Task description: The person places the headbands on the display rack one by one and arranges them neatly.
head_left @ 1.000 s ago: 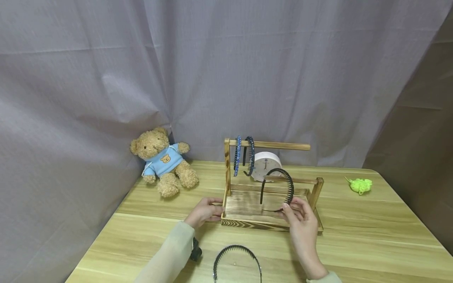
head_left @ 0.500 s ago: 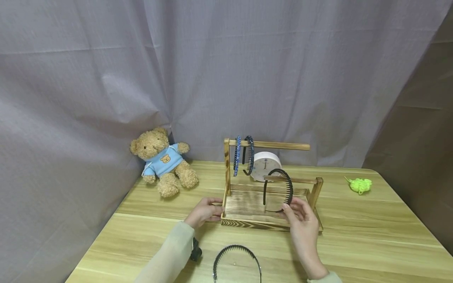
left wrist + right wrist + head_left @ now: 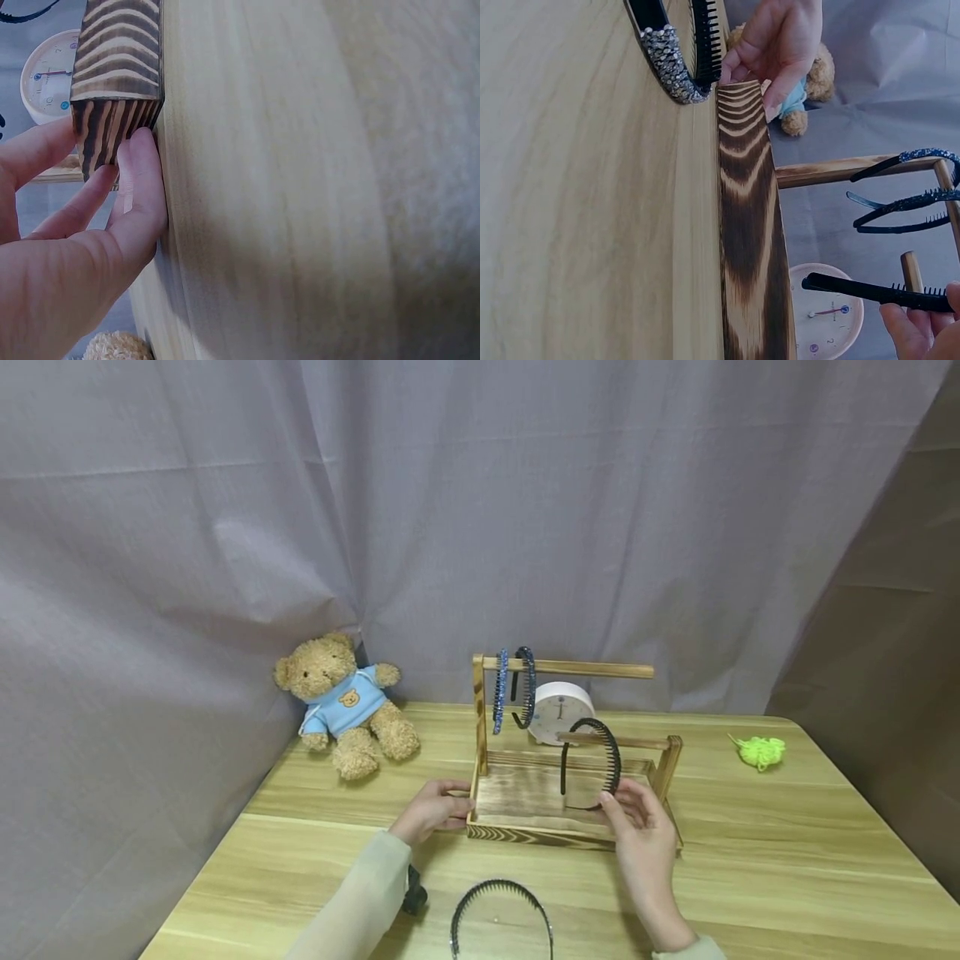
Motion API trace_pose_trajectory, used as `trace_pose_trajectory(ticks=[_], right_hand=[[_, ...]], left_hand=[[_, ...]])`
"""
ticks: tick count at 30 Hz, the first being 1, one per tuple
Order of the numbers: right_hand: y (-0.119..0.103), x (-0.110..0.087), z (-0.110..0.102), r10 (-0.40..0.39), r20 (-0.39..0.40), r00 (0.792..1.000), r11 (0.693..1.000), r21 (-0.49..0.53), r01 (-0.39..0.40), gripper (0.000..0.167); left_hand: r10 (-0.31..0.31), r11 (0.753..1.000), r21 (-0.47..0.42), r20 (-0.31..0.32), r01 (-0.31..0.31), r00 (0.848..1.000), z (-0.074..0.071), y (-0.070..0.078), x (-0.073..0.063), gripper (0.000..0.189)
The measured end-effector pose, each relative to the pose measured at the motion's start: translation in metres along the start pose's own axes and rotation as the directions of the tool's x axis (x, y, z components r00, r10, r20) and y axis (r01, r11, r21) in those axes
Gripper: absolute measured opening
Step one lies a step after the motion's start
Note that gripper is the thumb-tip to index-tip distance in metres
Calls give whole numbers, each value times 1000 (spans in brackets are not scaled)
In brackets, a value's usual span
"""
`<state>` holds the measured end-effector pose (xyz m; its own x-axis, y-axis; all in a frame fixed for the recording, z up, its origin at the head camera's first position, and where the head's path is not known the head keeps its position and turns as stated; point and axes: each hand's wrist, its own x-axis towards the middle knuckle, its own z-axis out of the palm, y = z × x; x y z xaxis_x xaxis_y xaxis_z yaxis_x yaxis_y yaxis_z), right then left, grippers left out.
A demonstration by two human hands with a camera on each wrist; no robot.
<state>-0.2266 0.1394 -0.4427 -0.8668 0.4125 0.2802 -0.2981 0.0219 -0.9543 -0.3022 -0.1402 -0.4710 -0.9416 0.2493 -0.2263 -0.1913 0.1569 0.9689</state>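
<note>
My right hand (image 3: 647, 837) pinches a black toothed headband (image 3: 616, 762) near one end. The headband's arch loops round the free tip of the lower bar (image 3: 643, 742) of a wooden display rack (image 3: 517, 836). At the rack's left end, my left hand (image 3: 433, 811) holds the tray edge with its fingertips; the left wrist view shows its fingers (image 3: 139, 161) against the striped end. On the upper bar (image 3: 592, 668) hang a blue glittery headband (image 3: 500, 693) and a dark sparkly one (image 3: 529, 689). Another headband (image 3: 501, 884), silver-sequinned in the right wrist view, lies in front, partly cut off.
A round white clock (image 3: 562, 712) stands behind the rack. A teddy bear (image 3: 345, 702) in a blue shirt sits back left on the wooden table (image 3: 780, 860). Bright green yarn (image 3: 760, 752) lies at the right. Grey cloth (image 3: 562, 527) hangs behind.
My right hand has shifted the black headband slightly to the right, further over the tip of the lower bar. My left hand stays at the rack's end.
</note>
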Motion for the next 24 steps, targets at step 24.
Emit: trace_pose_trajectory(ticks=[24], right_hand=[[7,3,-10,-89,-38,995,983,-162,82,21]], left_hand=[[-1,1000,9,-5,1,1000,0,0,1,49]])
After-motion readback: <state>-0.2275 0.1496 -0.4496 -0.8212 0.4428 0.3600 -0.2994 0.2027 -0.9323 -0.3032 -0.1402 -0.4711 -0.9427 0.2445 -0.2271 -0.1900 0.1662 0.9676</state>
